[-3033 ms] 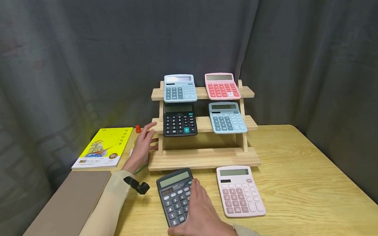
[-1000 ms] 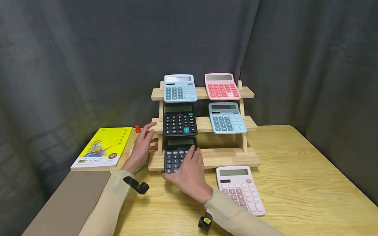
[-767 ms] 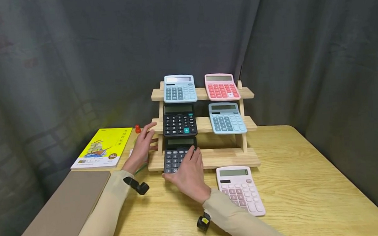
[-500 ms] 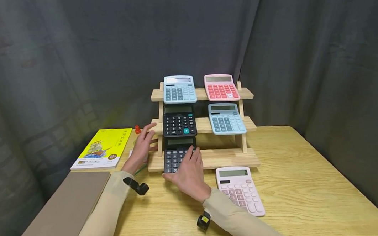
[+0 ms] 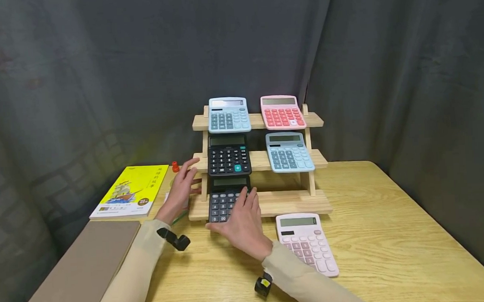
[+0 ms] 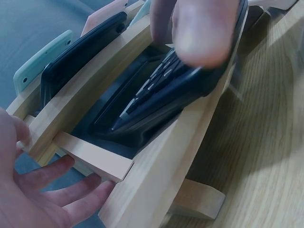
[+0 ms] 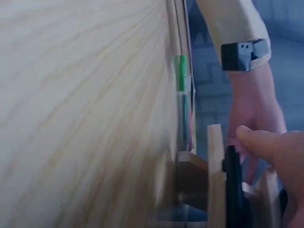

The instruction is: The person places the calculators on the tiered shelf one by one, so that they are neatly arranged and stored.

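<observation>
My right hand (image 5: 244,224) holds a dark grey calculator (image 5: 222,206), which leans face up on the bottom shelf of a wooden three-tier stand (image 5: 292,205). The thumb is at its lower left edge and the fingers lie along its right side, hiding many keys. In the left wrist view a blurred fingertip (image 6: 202,42) covers the calculator's lower edge (image 6: 194,88). My left hand (image 5: 179,190) rests against the stand's left side; in the left wrist view its extended fingers (image 6: 85,204) touch the upright (image 6: 99,159).
Above stand a black calculator (image 5: 228,158), two light blue calculators (image 5: 229,117) and a pink one (image 5: 282,114). A pale pink calculator (image 5: 308,245) lies on the table before the stand. A yellow book (image 5: 131,188), brown folder (image 5: 81,269) and red cap (image 5: 175,166) are left.
Three seconds ago the dark grey calculator lay tilted on the table; my right hand has moved it up and away onto the bottom shelf. Over the last second both hands have stayed put.
</observation>
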A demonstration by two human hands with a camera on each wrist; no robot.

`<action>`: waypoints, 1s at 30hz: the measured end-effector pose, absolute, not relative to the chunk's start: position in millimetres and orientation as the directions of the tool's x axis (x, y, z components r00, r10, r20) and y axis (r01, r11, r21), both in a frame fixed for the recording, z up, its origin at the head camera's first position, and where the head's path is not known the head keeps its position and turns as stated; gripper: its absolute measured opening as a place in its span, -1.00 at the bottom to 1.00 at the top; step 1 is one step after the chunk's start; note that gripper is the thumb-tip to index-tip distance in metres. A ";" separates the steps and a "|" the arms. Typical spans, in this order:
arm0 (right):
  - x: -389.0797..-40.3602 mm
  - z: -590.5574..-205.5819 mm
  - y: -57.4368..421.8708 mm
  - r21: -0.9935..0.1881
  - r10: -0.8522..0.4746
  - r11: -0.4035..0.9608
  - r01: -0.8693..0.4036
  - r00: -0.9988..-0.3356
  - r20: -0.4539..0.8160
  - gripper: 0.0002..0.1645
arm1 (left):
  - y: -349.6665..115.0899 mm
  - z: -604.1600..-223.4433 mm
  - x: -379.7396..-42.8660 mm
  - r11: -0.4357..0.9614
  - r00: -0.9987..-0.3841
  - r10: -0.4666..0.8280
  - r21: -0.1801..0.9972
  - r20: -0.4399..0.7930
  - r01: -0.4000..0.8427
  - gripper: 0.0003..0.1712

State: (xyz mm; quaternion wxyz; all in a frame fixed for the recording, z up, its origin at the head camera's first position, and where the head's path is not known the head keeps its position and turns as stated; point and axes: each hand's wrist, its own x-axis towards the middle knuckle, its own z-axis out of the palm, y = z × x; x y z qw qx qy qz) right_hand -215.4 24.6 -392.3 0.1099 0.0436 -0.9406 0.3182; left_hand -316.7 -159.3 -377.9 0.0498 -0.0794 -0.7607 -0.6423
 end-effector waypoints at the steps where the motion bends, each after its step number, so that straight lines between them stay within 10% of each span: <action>1: -212.7 -390.5 26.9 -0.590 -0.019 0.791 -0.160 -0.971 0.239 0.70 | -159.2 -378.2 -316.8 0.160 -0.982 0.058 0.970 0.177 0.185 -0.46; 10: -177.1 -365.8 78.2 -0.668 0.008 0.710 -0.224 -0.946 0.325 0.34 | -158.8 -375.8 -319.1 0.150 -0.980 0.058 0.969 0.189 0.196 -0.46; 30: -120.3 -408.5 191.3 -0.539 0.016 0.841 -0.044 -0.994 0.107 0.80 | -159.2 -376.5 -318.6 0.151 -0.986 0.044 0.975 0.159 0.164 -0.45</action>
